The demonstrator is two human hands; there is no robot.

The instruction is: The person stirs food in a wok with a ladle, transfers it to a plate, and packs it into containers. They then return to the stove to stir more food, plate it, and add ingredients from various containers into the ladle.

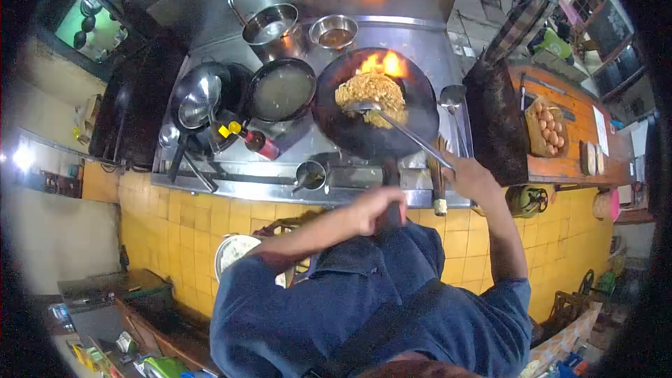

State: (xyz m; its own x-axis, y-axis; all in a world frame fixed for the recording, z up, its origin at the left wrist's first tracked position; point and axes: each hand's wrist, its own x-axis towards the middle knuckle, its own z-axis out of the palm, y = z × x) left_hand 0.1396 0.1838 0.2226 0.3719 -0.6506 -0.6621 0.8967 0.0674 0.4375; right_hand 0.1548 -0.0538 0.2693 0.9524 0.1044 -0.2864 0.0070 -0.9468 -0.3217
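Note:
A black wok (353,131) sits on the steel stove with a heap of brown fried rice or noodles (374,92) in it. Orange flames (382,64) rise along its far edge. My left hand (378,210) is closed around the wok handle (392,178), close in front of my body. With my right hand (472,180) I grip the long handle of a metal ladle (413,136), which slants down to the left. Its bowl rests in the food, near the middle of the heap.
Left of the wok stands a dark pan of cloudy liquid (280,91). Behind are a steel pot (273,31) and a metal bowl (334,33). A red-labelled bottle (262,145) and stacked woks (203,98) lie further left. A basket of eggs (547,128) sits on the right-hand wooden table.

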